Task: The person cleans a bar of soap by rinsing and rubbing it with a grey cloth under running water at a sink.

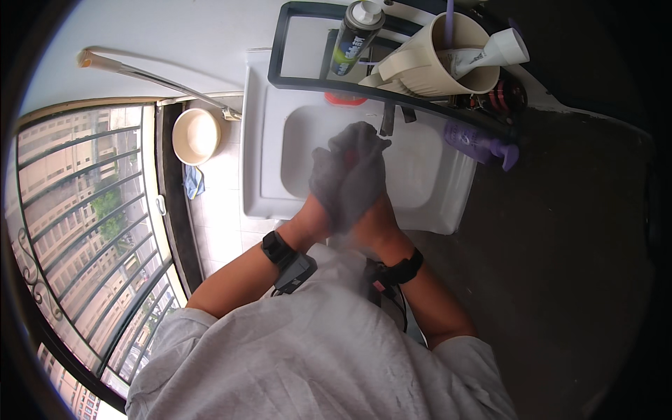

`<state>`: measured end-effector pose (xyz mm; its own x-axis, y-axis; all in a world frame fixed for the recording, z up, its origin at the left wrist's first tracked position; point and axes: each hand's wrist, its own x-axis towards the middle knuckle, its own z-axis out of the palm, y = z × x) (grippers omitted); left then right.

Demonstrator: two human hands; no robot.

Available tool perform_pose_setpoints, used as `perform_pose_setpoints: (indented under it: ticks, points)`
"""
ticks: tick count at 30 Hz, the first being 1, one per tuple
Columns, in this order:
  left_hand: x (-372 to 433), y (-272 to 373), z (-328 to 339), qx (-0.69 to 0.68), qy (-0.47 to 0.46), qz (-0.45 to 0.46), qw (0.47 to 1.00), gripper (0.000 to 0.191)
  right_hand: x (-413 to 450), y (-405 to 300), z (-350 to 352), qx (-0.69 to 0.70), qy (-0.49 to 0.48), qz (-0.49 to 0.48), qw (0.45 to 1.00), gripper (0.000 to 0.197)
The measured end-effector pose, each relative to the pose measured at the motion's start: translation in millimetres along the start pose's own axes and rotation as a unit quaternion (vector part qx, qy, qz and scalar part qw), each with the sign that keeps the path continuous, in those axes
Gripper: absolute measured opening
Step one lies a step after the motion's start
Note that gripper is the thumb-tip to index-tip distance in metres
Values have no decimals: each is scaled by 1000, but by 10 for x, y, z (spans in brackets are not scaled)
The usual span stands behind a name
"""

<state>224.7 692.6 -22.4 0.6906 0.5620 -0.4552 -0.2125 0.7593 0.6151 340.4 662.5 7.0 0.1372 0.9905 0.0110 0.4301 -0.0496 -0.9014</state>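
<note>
A wet-looking grey cloth is bunched between my two hands above the basin of a white sink. My left hand presses the cloth from the left, its fingers mostly covered by the fabric. From the right, my right hand grips the same cloth, and its fingers are hidden too. The faucet stands just beyond the cloth. A red-rimmed item lies at the sink's back edge, partly behind the shelf frame.
Above the sink, a dark-framed shelf holds a spray can and a beige cup with a tube. A purple pump bottle is at the sink's right. A beige bucket and blue cloth are left.
</note>
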Motion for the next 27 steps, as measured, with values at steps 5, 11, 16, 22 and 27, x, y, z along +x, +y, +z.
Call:
perform_pose_setpoints:
  ticks: [5,11,16,22,27]
  points:
    - [58,27,24,261,-5,80,962,61,-99,252,141,-16,18,46,999,43]
    - [70,27,-40,-290,-86,-75,950,63,-492,237,-115,110,-16,11,994,33]
    - [-97,52,-81,-309,-7,-105,945,45,-577,528,-506,450,123,80,881,43]
    - [-167,-28,-294,-131,-61,-2,990,46,-679,822,-478,791,73,116,596,49]
    - [-256,151,-165,-439,-104,-102,887,46,-686,875,-529,764,118,125,622,54]
